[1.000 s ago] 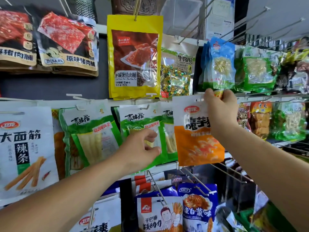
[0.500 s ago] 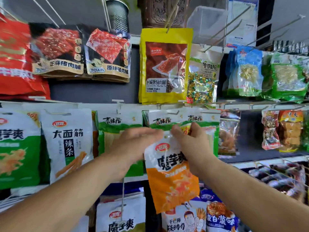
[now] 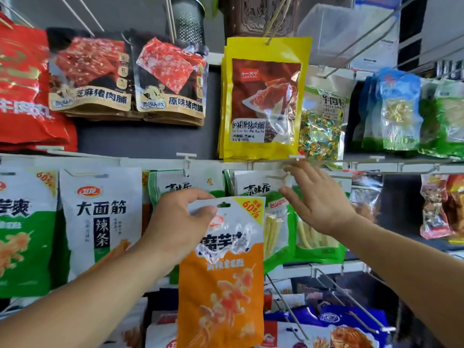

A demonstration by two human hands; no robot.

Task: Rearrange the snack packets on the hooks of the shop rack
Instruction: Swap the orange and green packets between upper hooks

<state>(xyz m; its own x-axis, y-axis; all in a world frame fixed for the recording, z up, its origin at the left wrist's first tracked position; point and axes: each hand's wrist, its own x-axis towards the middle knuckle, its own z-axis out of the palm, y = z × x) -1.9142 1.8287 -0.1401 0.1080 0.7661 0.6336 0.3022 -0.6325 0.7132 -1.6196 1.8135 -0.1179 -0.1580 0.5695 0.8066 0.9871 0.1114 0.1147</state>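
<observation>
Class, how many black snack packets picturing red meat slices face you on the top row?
2. The left black packet hangs beside the shiny red bag; the right black packet hangs nearer the yellow plastic packet. More seem stacked behind each.

Place: a shop, with a snack rack.
Landmark: yellow packet (image 3: 263, 101) hung on a wire hook (image 3: 273, 23).
Left of it: dark jerky packets (image 3: 170, 79), stacked.
Below it: white rail (image 3: 150, 162) hung with green-and-white packets (image 3: 256, 188).

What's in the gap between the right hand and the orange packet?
Head view: a green packet hanging behind shows in the gap between the right hand and the orange packet; nothing else.
</observation>
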